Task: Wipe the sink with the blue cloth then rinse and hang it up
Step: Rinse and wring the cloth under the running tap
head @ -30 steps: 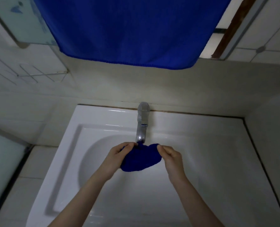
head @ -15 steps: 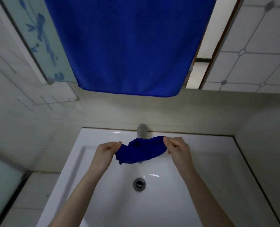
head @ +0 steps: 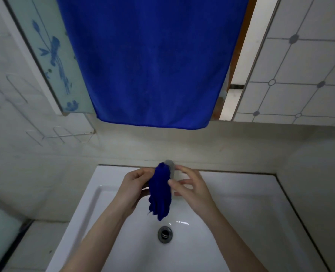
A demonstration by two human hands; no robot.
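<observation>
— Where is the blue cloth [head: 160,193]?

— Bunched into a long hanging wad over the sink [head: 241,213], close to the middle of its back edge. Its top covers part of the tap [head: 172,169] and its loose end dangles above the drain [head: 165,234] without touching it.

— Who has hold of it?

— The person's left hand [head: 132,190]: its fingers are curled round the upper part of the wad, gripping it from the left.

— And the right hand [head: 194,191]?

— Spread and fairly straight, just beside the cloth. One fingertip meets the cloth's right side, but nothing is clasped.

— Anything else?

— A large blue towel [head: 152,61] hangs on the wall above the sink's back edge, well apart from the hands.
</observation>
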